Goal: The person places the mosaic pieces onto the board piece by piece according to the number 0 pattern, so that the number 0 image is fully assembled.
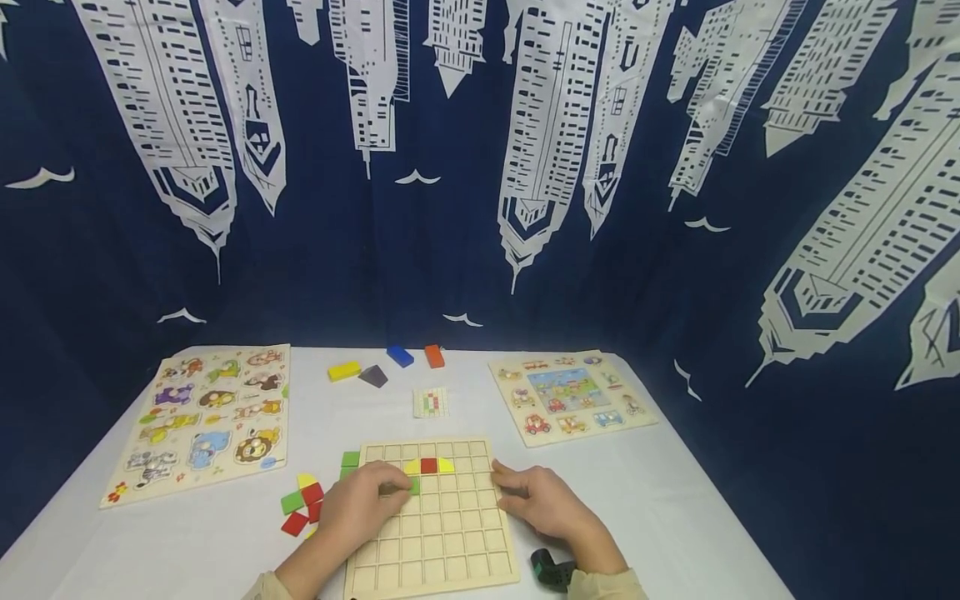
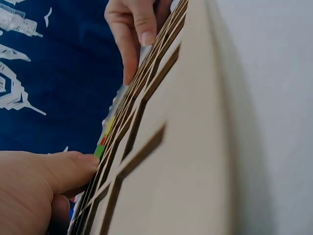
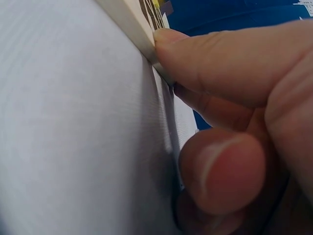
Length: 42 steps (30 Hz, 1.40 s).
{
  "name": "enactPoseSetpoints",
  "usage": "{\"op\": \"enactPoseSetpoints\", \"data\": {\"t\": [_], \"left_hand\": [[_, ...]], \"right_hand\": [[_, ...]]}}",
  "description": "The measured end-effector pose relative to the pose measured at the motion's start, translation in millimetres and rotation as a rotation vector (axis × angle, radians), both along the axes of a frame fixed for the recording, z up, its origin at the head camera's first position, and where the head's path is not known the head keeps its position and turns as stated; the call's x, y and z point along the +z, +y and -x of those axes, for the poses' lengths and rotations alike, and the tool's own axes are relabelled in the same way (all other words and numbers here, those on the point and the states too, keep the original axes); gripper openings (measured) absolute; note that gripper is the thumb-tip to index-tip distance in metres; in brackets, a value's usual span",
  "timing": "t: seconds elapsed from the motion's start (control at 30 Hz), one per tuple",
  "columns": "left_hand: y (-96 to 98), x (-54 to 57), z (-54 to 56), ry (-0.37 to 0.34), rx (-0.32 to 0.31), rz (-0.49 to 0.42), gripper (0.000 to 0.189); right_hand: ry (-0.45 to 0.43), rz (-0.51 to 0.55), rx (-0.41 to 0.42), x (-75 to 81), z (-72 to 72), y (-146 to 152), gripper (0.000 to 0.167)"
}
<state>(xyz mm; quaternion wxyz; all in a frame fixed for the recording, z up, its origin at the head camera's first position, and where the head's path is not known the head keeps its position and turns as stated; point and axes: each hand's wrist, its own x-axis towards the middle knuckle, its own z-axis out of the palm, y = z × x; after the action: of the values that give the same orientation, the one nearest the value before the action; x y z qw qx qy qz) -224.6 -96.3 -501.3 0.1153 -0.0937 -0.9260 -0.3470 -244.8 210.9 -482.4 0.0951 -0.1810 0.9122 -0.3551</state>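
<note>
A wooden grid board (image 1: 442, 570) lies on the table in front of me. Two yellow quarter-round tiles (image 1: 446, 466) flank a red square tile (image 1: 428, 466) in an upper row of its cells. My left hand (image 1: 360, 504) reaches over the board's left side and pinches a green square tile (image 1: 415, 486) in the row just below. In the left wrist view that green tile (image 2: 99, 151) shows at the thumb tip. At the right edge, my right hand (image 1: 546, 500) grips the board; the right wrist view has thumb and finger at the board's rim (image 3: 134, 32).
Loose red, green and yellow tiles (image 1: 295, 523) lie left of the board, with green tiles (image 1: 350, 459) by its upper left corner. A small pattern card (image 1: 431, 402) and several coloured blocks (image 1: 345, 371) sit behind. Picture puzzles (image 1: 217, 417) stand either side; a black object (image 1: 551, 570) lies near my right wrist.
</note>
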Motion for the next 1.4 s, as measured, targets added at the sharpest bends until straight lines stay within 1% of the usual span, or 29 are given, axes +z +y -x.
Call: {"op": "enactPoseSetpoints", "data": {"t": [0.1, 0.2, 0.43, 0.53, 0.6, 0.63, 0.7, 0.77, 0.8, 0.87, 0.97, 1.03, 1.13, 1.23, 1.33, 1.4], "left_hand": [[-1.3, 1.1, 2.8, -0.003, -0.011, 0.001, 0.016], [-1.7, 0.0, 5.0, -0.003, -0.016, 0.011, 0.014], [-2.0, -1.0, 7.8, 0.018, -0.018, 0.037, 0.01], [-4.6, 1.2, 6.6, -0.005, -0.015, 0.029, 0.01], [-9.5, 5.4, 5.2, -0.024, 0.01, 0.001, 0.01], [-13.5, 8.0, 4.7, -0.027, 0.033, -0.019, 0.012], [-24.5, 13.4, 4.7, -0.017, 0.095, -0.049, 0.018], [-38.1, 17.7, 6.1, -0.007, 0.159, -0.05, 0.024], [-45.0, 18.8, 7.1, -0.006, 0.176, -0.032, 0.028], [-57.3, 18.8, 9.5, -0.029, 0.177, 0.011, 0.034], [-68.7, 15.9, 13.4, -0.071, 0.128, 0.069, 0.039], [-72.2, 13.3, 15.8, -0.087, 0.101, 0.092, 0.038], [-74.6, 11.2, 17.9, -0.07, 0.104, 0.128, 0.029], [-76.3, 11.1, 18.2, -0.041, 0.115, 0.196, 0.02], [-78.1, 11.4, 17.7, -0.015, 0.123, 0.248, 0.017], [-79.1, 11.6, 17.3, -0.008, 0.125, 0.251, 0.017]], "right_hand": [[-0.006, 0.003, -0.004, 0.6, -0.2, -0.2, 0.045], [-0.008, 0.003, -0.008, 1.2, -1.5, -0.7, 0.045], [-0.013, 0.005, -0.023, 0.9, -2.4, -3.5, 0.046], [-0.013, 0.001, -0.032, -0.2, -1.2, -4.5, 0.047], [-0.02, 0.002, -0.037, -0.5, -0.7, -4.8, 0.046], [-0.023, 0.001, -0.038, -0.7, -0.6, -4.8, 0.047], [-0.019, -0.004, -0.03, -0.9, -0.4, -4.4, 0.046], [-0.019, -0.006, -0.026, -0.4, -0.4, -3.9, 0.046], [-0.018, -0.007, -0.025, -0.4, -0.2, -3.6, 0.046], [-0.012, -0.011, -0.02, -0.8, -0.1, -2.6, 0.047], [-0.012, -0.006, -0.018, -1.2, -0.5, -1.1, 0.047], [-0.007, -0.004, -0.015, -1.8, -0.7, -0.5, 0.047], [0.002, -0.002, -0.01, -2.0, -0.7, -0.8, 0.047], [-0.003, -0.005, -0.019, -1.9, -0.3, -1.8, 0.046], [-0.003, -0.004, -0.026, -2.0, -0.4, -2.9, 0.046], [-0.004, -0.002, -0.028, -1.6, -1.0, -3.5, 0.045]]}}
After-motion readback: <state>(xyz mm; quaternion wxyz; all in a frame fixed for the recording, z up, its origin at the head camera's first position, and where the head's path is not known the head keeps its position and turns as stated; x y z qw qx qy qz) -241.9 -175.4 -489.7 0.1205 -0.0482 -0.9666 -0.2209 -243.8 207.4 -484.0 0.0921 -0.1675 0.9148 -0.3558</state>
